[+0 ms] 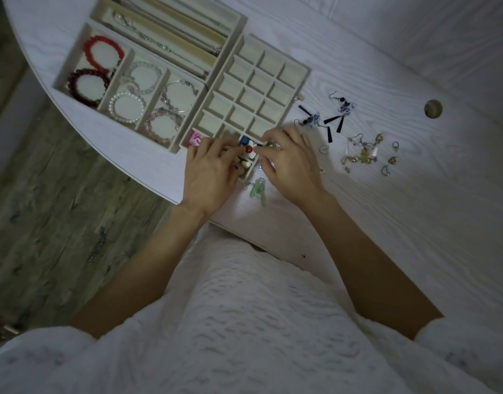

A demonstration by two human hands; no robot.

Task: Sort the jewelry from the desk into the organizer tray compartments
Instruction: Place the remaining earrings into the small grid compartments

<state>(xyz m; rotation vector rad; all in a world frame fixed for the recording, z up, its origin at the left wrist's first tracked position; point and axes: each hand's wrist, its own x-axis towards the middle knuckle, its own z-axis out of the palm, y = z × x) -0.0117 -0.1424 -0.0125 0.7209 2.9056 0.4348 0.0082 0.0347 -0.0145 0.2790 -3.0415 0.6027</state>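
Note:
A beige grid tray (297, 70) with many small compartments lies on the white desk. Both hands meet over its near corner. My left hand (209, 172) pinches a small piece with a red bead (248, 149), beside a blue bead (244, 140) in the tray. My right hand (291, 163) pinches the other end of the same small piece with thumb and forefinger. A pink item (195, 138) sits in a near-left compartment. Loose on the desk lie a green earring (258, 190), blue-and-white tassel earrings (330, 116) and gold pieces (367, 153).
A bracelet tray (68, 61) holds red, dark red, pearl and clear bead bracelets. A necklace tray (238, 19) with chains lies behind it. A round cable hole (433, 108) is at the desk's right. The desk's curved edge runs at left above a wooden floor.

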